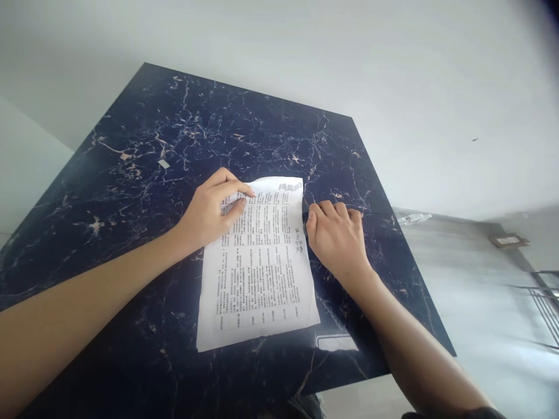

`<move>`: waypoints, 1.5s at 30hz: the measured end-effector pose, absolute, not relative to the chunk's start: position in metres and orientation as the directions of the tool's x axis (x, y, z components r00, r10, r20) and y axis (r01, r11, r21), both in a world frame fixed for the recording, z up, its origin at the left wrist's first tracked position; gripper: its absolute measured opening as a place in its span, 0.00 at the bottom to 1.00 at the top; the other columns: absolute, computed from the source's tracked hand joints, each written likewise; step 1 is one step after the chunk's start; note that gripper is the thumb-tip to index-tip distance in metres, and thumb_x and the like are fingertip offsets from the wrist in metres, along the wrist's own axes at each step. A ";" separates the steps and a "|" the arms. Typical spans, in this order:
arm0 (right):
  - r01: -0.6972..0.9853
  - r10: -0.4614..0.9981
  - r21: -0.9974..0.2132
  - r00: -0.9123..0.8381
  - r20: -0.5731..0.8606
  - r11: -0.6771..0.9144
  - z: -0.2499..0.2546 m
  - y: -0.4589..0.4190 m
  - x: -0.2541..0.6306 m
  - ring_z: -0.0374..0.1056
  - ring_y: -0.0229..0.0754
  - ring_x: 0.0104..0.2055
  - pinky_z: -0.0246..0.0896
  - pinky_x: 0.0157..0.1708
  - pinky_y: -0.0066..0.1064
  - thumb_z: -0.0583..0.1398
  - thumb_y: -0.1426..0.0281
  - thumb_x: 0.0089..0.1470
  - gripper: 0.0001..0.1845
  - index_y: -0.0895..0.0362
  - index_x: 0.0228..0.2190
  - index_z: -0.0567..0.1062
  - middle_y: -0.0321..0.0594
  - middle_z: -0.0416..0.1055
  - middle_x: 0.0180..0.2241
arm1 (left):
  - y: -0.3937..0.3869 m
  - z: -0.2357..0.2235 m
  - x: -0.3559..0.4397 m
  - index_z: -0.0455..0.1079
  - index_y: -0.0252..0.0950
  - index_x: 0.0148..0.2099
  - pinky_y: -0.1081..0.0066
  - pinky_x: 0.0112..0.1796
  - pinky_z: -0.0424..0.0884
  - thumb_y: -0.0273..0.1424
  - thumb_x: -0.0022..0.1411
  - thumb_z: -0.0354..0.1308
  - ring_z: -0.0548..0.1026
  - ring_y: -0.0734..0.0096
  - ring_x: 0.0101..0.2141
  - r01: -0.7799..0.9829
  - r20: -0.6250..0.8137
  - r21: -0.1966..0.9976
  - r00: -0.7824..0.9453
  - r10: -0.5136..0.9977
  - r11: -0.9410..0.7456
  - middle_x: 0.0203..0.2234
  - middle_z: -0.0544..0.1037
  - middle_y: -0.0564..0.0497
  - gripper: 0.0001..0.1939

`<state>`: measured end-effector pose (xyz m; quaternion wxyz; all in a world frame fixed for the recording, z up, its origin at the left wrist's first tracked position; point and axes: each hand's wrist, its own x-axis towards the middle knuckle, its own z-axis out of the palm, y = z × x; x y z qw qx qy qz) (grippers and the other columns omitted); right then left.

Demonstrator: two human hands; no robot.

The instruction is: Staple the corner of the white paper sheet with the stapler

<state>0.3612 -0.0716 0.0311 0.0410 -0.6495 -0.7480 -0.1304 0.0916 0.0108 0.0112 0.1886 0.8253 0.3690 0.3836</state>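
Note:
A white printed paper [262, 291] lies on the dark blue marbled table [209, 128]. Dense rows of small text cover it, with a barcode-like block near its top right corner and handwriting by the right edge. My left hand [218, 206] rests over the paper's upper left part, thumb and forefinger drawn close together on it; the paper's left edge runs beneath this hand. To the right of the paper, my right hand [338, 235] sits on the table with its fingers curled in. Nothing shows in that hand, though its palm side is hidden.
A small pale tag [163, 164] lies on the table towards the upper left. White wall borders the table's far side. Beyond the right edge are a grey floor, a white crumpled item [414, 219], a brown box [509, 240] and a metal railing [545, 314].

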 end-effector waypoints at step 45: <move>0.939 0.993 -0.338 0.097 0.070 -0.068 0.047 -0.063 0.397 0.60 0.43 0.27 0.46 0.30 0.35 0.46 0.64 0.72 0.24 0.52 0.22 0.57 0.42 0.69 0.26 | 0.011 0.013 0.092 0.76 0.41 0.47 0.60 0.47 0.74 0.23 0.67 0.59 0.74 0.67 0.41 0.463 0.480 0.599 0.445 0.756 -0.653 0.39 0.73 0.51 0.10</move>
